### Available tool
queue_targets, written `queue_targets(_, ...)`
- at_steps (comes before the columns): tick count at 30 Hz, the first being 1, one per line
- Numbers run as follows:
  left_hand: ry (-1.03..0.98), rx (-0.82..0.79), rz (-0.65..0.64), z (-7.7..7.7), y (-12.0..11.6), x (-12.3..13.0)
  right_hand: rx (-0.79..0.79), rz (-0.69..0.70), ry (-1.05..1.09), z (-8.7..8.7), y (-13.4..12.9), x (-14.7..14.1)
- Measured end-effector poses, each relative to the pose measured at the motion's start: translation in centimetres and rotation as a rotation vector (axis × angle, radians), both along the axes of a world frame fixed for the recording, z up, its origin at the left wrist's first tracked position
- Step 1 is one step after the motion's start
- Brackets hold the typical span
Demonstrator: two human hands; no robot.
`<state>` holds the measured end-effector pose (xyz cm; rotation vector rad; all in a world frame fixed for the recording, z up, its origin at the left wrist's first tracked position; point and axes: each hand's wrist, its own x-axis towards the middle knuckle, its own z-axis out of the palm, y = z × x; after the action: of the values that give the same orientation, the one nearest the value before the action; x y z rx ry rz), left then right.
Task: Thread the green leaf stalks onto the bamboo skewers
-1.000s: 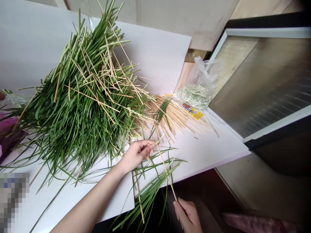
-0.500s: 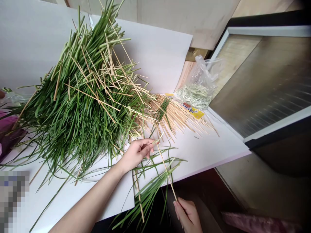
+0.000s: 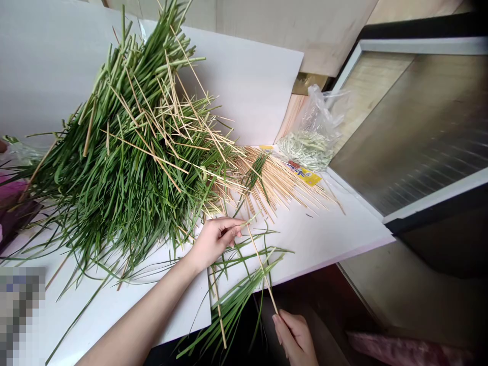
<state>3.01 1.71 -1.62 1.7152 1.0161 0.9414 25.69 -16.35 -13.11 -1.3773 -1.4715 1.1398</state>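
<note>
My right hand (image 3: 296, 336) is closed around the lower end of a thin bamboo skewer (image 3: 270, 292), which slants up and to the left. At the skewer's upper tip, my left hand (image 3: 218, 239) pinches a pale green chive stem (image 3: 250, 221). Thumb and forefinger press together there, and the stem end sticks out to the right past the tip. Below and between the hands, loose long green chives (image 3: 232, 310) hang over the table's front edge. Another bamboo skewer (image 3: 220, 317) lies among them, left of the held one.
A large heap of chives (image 3: 114, 183) with skewers strewn over it fills the white table's (image 3: 335, 229) left side. Many bamboo skewers (image 3: 282, 183) fan out behind my hands. A clear bag (image 3: 308, 147) of pale cut pieces stands at the back right, near a framed glass panel (image 3: 427, 132).
The pale chive stem end at the skewer's tip has tipped lower and looks bent across it. Both hands stay almost in place.
</note>
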Motion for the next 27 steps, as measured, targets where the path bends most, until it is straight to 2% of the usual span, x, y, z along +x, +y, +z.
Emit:
queue_targets(6, 0.012, 0.006, 0.018, -0.3, -0.1, 0.1, 0.005, 0.003, -0.002, -0.3, -0.2, 0.1)
queue_targets(10, 0.048, 0.017, -0.026, -0.3, -0.5, 0.3, 0.011, -0.036, 0.022, -0.3, -0.2, 0.0)
queue_targets(16, 0.188, 0.11, -0.309, 0.4, -1.5, 1.4, -0.008, -0.08, 0.035, -0.2, -0.2, -0.1)
queue_targets(19, 0.247, 0.164, -0.383, 0.6, -1.7, 1.5, 0.011, -0.087, 0.007, -0.2, -0.2, 0.0)
queue_targets(23, 0.23, 0.165, -0.379, 0.6, -1.5, 1.0, 0.042, -0.118, 0.014, -0.4, -0.2, -0.1)
queue_targets(27, 0.207, 0.155, -0.321, 0.9, -1.1, 0.5, 0.036, -0.177, 0.05, 0.0, -0.3, -0.4)
